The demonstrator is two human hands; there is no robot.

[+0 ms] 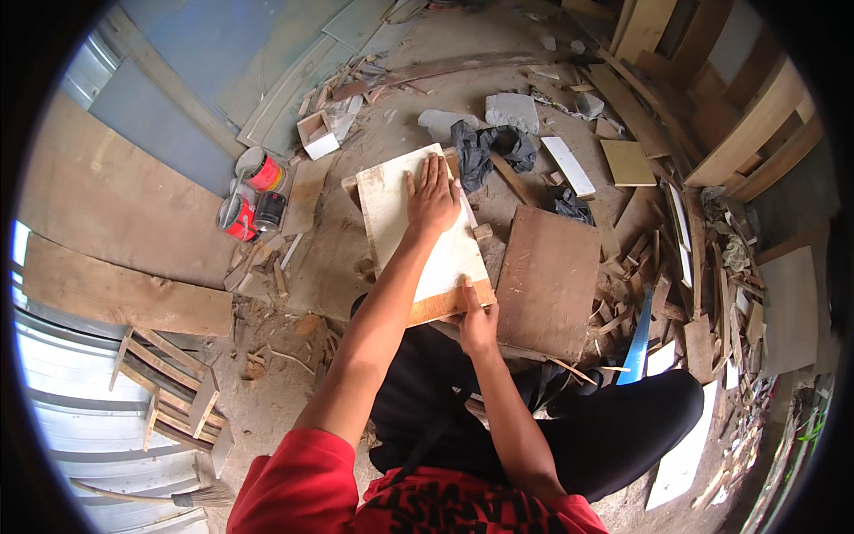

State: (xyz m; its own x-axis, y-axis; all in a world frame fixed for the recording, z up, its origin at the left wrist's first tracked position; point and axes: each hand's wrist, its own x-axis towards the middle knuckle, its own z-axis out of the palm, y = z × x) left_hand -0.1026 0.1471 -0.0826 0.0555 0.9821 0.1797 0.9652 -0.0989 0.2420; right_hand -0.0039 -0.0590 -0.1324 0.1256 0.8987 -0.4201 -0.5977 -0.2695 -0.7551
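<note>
A pale, whitish board (pixel 396 214) lies on the dirt floor in front of me, raised on bits of wood. My left hand (pixel 432 193) presses flat on its far part, fingers spread. My right hand (pixel 477 320) grips the board's near right corner, where a bare brown wood edge shows. My legs in black trousers (pixel 614 427) are folded beneath.
A brown plywood sheet (pixel 547 278) lies just right of the board. Red and black paint cans (pixel 253 196) stand to the left. A dark cloth (pixel 487 147), stones, wood offcuts and planks litter the ground. A blue saw blade (pixel 639 338) lies at right; a wooden frame (pixel 169 392) at lower left.
</note>
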